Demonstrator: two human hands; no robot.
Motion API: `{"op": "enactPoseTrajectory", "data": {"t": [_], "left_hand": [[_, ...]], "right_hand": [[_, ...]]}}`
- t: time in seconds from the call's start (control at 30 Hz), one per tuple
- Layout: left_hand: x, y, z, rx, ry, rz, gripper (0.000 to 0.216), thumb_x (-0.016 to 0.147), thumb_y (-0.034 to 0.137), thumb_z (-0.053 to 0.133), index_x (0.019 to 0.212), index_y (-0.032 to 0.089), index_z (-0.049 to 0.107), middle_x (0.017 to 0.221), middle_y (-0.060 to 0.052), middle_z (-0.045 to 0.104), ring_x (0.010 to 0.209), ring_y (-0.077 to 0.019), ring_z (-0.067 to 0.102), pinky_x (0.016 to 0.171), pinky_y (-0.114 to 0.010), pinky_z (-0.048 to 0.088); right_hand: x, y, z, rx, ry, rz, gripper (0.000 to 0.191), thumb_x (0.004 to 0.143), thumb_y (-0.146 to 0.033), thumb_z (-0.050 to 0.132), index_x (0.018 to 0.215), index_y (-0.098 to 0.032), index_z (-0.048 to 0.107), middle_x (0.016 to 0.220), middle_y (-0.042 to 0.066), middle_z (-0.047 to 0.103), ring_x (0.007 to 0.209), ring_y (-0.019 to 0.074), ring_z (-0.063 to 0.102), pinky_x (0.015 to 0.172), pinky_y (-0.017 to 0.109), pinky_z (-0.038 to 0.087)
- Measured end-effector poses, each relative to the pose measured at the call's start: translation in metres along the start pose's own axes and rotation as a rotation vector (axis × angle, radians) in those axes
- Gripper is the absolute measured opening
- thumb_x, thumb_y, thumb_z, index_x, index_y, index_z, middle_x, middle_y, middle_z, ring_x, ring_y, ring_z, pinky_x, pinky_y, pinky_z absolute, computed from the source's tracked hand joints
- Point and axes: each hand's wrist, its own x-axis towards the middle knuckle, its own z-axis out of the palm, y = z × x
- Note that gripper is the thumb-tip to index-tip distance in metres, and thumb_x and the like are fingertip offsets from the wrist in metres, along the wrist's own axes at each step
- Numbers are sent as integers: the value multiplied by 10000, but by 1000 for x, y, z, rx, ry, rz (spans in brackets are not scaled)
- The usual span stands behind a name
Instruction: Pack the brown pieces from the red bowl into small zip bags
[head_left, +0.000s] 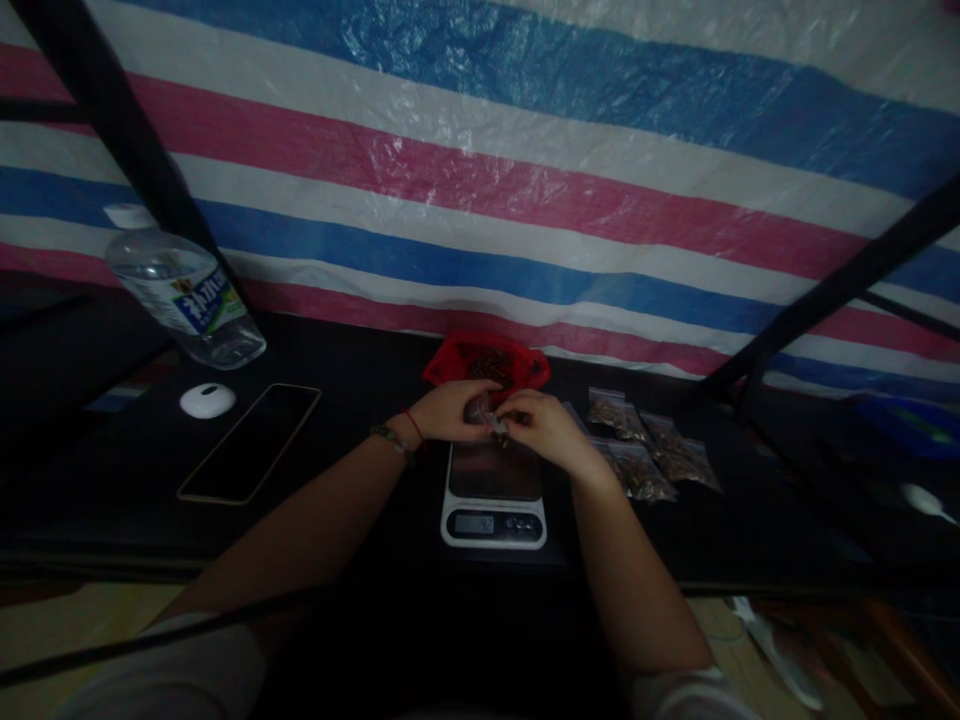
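Observation:
My left hand and my right hand meet above a small digital kitchen scale on a dark table. Both hands pinch a small clear plastic pouch holding dark bits. Just behind the hands lies a red bag, open, with dark brown contents inside. To the right of my right hand lie several filled clear pouches on the table. My left wrist wears a red string and a bead bracelet.
A phone lies face up at the left, with a white round object and a tilted water bottle beyond it. A striped tarp hangs behind. Black bars cross both sides. A white spoon-like item lies far right.

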Motion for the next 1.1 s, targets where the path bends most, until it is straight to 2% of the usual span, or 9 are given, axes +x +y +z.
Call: {"op": "enactPoseTrajectory", "data": {"t": [0.17, 0.33, 0.5, 0.7, 0.87, 0.93, 1.0, 1.1], "left_hand": [[3, 11, 3, -38, 7, 38, 581, 684, 297, 696, 1227, 180, 525, 1166, -99, 626, 1051, -246, 605, 891, -356, 472], [2, 11, 7, -16, 64, 22, 498, 688, 309, 692, 1145, 172, 549, 1065, -87, 652, 972, -244, 627, 846, -352, 488], [2, 10, 7, -43, 99, 25, 499, 678, 258, 682, 1147, 161, 543, 1087, -93, 647, 982, -240, 627, 853, -345, 490], [2, 4, 10, -81, 135, 25, 603, 686, 253, 675, 1253, 166, 490, 1197, -114, 612, 1079, -252, 598, 921, -377, 474], [1, -1, 10, -76, 178, -4, 610, 700, 302, 684, 1262, 159, 495, 1204, -116, 613, 1092, -252, 597, 945, -377, 469], [0, -4, 9, -45, 220, -42, 594, 711, 304, 670, 1262, 162, 500, 1192, -110, 618, 1086, -252, 599, 951, -378, 466], [0, -7, 7, -19, 251, -74, 583, 726, 304, 653, 1270, 163, 497, 1169, -101, 626, 1075, -246, 603, 958, -374, 462], [-1, -11, 5, -15, 252, -96, 580, 743, 309, 640, 1283, 164, 490, 1092, -83, 653, 1024, -228, 621, 946, -365, 467]], "right_hand": [[7, -5, 7, 46, 72, 29, 194, 767, -105, 598, 904, -194, 703, 938, 50, 687, 858, 158, 630, 797, 295, 479], [10, -6, 15, 168, 111, 111, 264, 733, -135, 632, 993, -185, 629, 946, 37, 657, 837, 148, 627, 766, 282, 503], [9, -5, 15, 177, 162, 103, 242, 704, -127, 640, 937, -185, 612, 988, 48, 609, 901, 161, 612, 806, 299, 510], [9, -14, 13, 215, 83, 87, 177, 810, -134, 520, 927, -187, 642, 934, 42, 674, 857, 155, 639, 801, 297, 500], [5, -8, 3, 141, 164, 58, 223, 830, -117, 479, 942, -188, 658, 943, 48, 675, 884, 156, 627, 820, 302, 481], [0, 0, -5, 144, 102, 53, 236, 816, -142, 528, 1013, -191, 648, 1004, 62, 656, 914, 163, 616, 812, 305, 482], [-6, 9, -12, 122, -64, 56, 322, 762, -196, 643, 1084, -196, 637, 1066, 74, 636, 938, 178, 607, 808, 313, 483], [-15, 19, -17, 49, -289, 100, 460, 657, -236, 768, 1100, -203, 649, 1048, 65, 631, 914, 185, 603, 799, 315, 482]]}}
